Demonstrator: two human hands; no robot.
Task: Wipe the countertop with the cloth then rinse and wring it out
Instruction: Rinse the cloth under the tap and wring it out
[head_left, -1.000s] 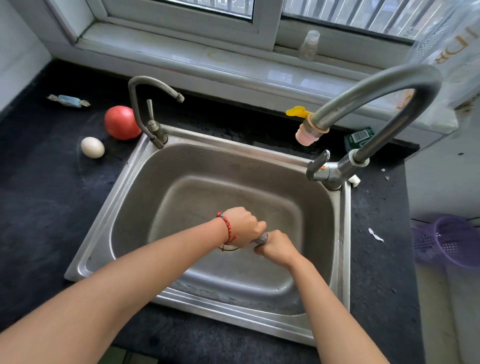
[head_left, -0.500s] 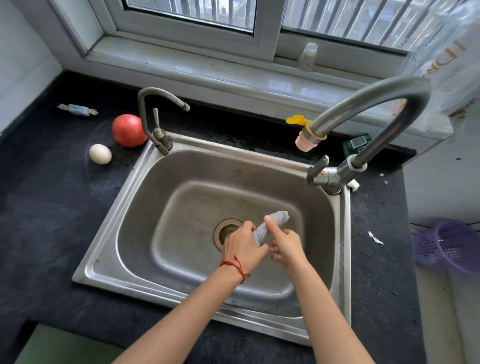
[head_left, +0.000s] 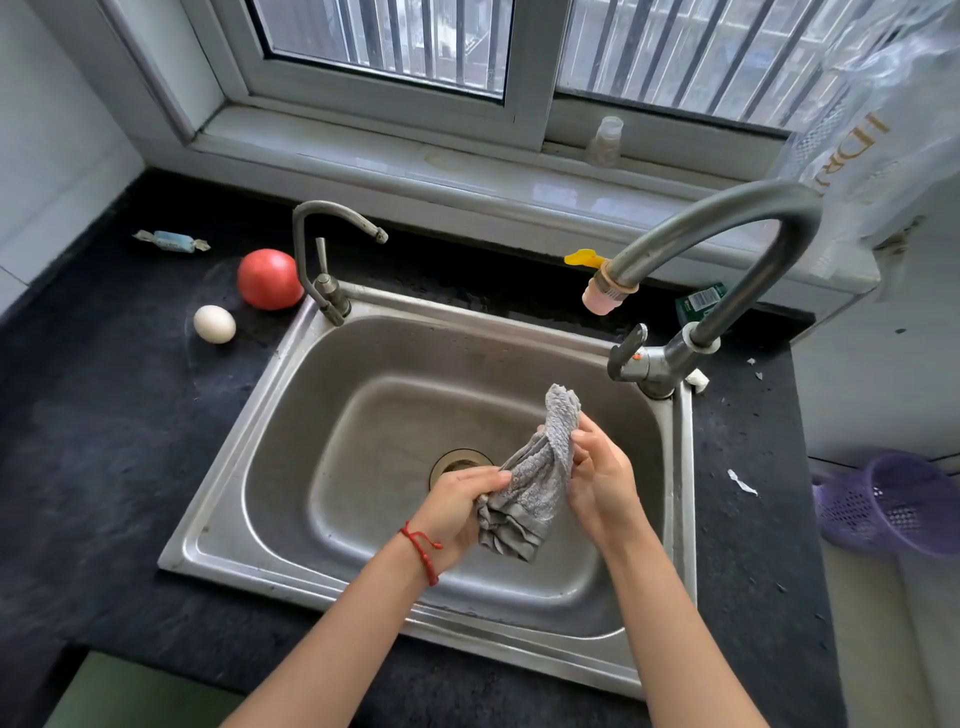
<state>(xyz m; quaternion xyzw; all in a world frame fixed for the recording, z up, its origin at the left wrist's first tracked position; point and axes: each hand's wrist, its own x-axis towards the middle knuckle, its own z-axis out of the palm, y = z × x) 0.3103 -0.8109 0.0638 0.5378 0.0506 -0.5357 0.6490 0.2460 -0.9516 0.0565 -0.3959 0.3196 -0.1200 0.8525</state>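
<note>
Dark desk (head_left: 104, 441) surrounds our steel sink (head_left: 291, 415). Over its basin, near the drain, our left hand (head_left: 457, 512) and right hand (head_left: 597, 478) both grip the twisted grey cloth (head_left: 535, 483), upright between them.

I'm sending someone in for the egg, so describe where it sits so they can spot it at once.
Start at the steel sink set in the dark countertop, and look past its far left corner, by the small faucet. The egg lies there on the counter, just in front of and left of a tomato. It is the only white oval thing; the tomato is red, round and bigger.
</note>
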